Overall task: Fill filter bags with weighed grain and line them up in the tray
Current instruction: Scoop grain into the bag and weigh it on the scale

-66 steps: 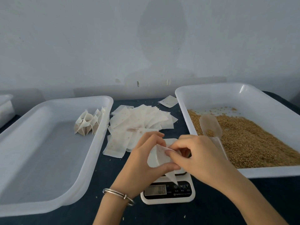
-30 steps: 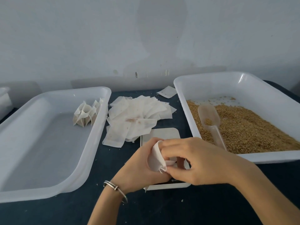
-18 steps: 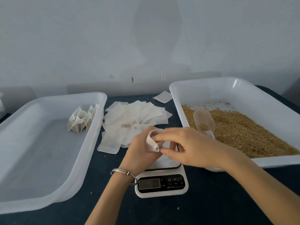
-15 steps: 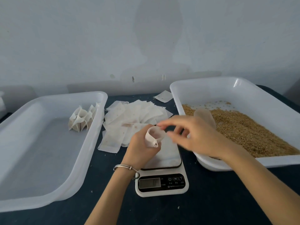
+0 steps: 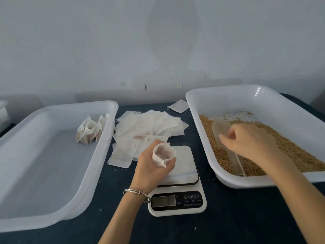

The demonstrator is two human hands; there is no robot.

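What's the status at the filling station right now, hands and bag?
Left hand grips open filter bag over the scale. Right hand over the scoop in the grain tray, not gripping yet. Nothing in the way.

My left hand [image 5: 154, 166] curls closed, wrist bent upward; my right hand [image 5: 246, 141] reaches forward, palm down, fingers loosely spread and blurred.

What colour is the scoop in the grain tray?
Translucent, frosted clear scoop; head view, the only one, shows it.
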